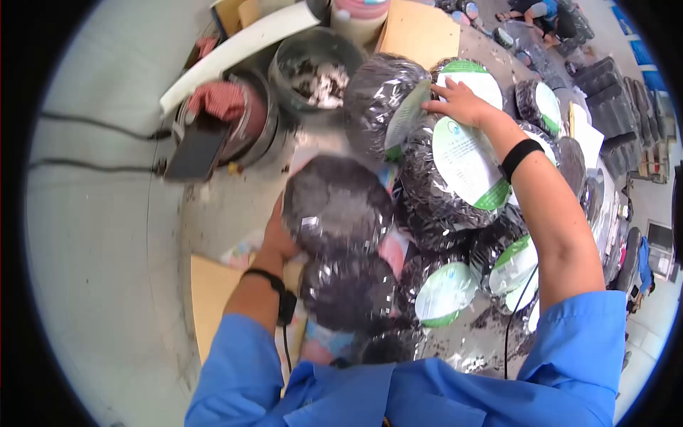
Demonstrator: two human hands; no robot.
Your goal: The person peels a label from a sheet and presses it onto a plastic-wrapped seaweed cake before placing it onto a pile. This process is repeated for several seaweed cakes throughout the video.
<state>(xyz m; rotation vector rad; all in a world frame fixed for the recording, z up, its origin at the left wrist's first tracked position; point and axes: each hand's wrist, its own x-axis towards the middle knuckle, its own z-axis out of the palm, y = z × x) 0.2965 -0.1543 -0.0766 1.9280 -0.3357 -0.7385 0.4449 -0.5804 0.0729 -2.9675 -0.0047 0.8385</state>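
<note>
My left hand point(279, 231) is against the left side of a round black bundle point(338, 206) wrapped in clear plastic and appears to grip it. Its fingers are mostly hidden by the bundle. Another wrapped black bundle point(348, 292) lies just below. Farther forward, my right hand point(462, 104) is stretched out with fingers spread, the tips touching the labelled face of a wrapped round bundle point(377, 96). Under that wrist is a bundle with a white and green oval label point(466, 160).
A dark bucket point(313, 92) with scraps inside stands at the back left. Beside it are a phone point(198, 151) and a red checked cloth point(215, 101). Cardboard point(420, 32) lies behind. More labelled bundles point(445, 292) crowd the right. Another person point(544, 14) is far back.
</note>
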